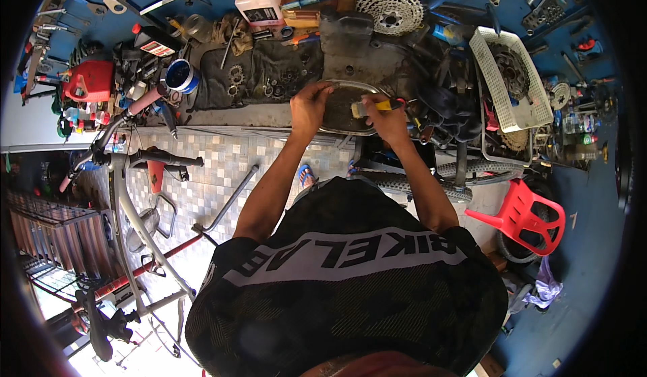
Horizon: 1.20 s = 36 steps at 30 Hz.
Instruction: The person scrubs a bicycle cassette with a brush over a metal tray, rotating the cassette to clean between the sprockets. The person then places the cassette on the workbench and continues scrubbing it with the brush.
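Observation:
In my right hand (389, 122) is a paintbrush with a yellow handle (385, 105) and short pale bristles (358, 110). The bristles are over a shallow metal tray (367, 131) with rounded ends and a dark inside, at the bench's front edge. At the tray's left end, my left hand (308, 112) has its fingers drawn together in a pinch by the rim. What lies between those fingertips, if anything, is too small to make out. Small metal parts and sprockets (236, 76) lie on a dark cloth (259, 60) left of the tray.
A white basket (477, 53) with a chainring stands at the right. A blue-white tub (180, 75), a pale jug (259, 4) and a large cassette (389, 11) are on or behind the bench. At left stands a bike frame (128, 205); a red plastic chair (526, 216) is at right.

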### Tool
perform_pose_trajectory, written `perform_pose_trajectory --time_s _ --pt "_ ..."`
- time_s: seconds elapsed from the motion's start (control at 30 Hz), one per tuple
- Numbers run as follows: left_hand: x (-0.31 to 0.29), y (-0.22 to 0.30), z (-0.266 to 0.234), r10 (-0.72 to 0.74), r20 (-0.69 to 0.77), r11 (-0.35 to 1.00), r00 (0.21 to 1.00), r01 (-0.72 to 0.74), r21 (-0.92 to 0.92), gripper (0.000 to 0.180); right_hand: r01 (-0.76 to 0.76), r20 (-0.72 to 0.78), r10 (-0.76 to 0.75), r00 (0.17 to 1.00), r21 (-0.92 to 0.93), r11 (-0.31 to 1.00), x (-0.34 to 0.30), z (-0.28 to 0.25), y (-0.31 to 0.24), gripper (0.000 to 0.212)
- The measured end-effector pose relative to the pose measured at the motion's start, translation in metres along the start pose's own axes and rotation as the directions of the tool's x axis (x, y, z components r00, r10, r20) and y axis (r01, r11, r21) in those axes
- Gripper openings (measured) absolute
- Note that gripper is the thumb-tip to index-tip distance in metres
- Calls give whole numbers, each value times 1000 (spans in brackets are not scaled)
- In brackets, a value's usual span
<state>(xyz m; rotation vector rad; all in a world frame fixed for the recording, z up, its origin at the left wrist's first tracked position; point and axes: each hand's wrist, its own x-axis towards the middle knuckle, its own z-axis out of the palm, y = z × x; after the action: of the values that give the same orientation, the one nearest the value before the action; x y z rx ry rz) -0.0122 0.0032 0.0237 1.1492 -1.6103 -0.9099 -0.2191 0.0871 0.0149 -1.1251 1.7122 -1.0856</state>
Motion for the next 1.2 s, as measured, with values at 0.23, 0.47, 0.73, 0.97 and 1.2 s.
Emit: perform_pose_trajectory --time_s 0.23,0.47,0.73,0.97,1.2 --pt "-5 -14 0 138 61 983 989 -144 118 17 499 125 -484 866 -269 824 -14 -7 10 26" --pt "-12 -20 4 47 143 927 989 -96 363 14 208 15 -213 977 153 966 -5 22 -49 28" --pt "-6 -13 4 136 63 947 989 -148 286 14 271 -50 -270 961 14 962 -2 22 -58 32" --pt "-5 -2 0 13 122 929 992 -57 367 16 246 -117 -253 960 -71 967 -1 12 -44 32" --pt "-9 -9 10 131 111 946 985 -158 283 19 294 -117 -291 950 10 956 1 19 -40 33"
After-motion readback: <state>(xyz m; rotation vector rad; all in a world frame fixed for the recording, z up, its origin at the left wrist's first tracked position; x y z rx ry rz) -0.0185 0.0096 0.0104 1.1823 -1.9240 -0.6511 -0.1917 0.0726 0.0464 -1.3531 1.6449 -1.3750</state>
